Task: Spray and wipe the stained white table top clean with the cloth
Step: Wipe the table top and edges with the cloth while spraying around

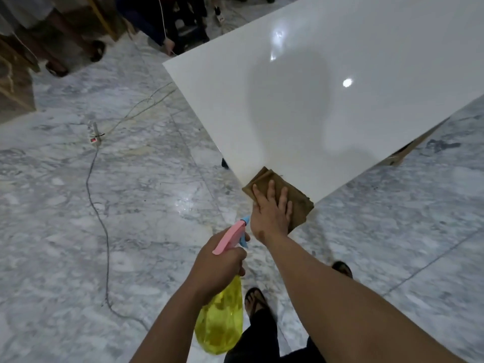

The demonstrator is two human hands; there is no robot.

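Note:
The glossy white table top (327,82) fills the upper right, with its nearest corner pointing toward me. A folded brown cloth (298,197) lies on that corner and partly overhangs the edge. My right hand (271,209) rests flat on the cloth with fingers spread. My left hand (220,265) grips a spray bottle (222,318) with a yellow body and a pink and blue trigger head, held over the floor just left of the corner, nozzle aimed toward the table. No stain shows plainly on the surface.
A grey marble floor (117,205) surrounds the table. A power strip (94,134) and its cable (104,244) trail across the floor at left. People's legs (76,35) stand at the top left beside wooden furniture (13,85). My sandalled feet (255,299) are below.

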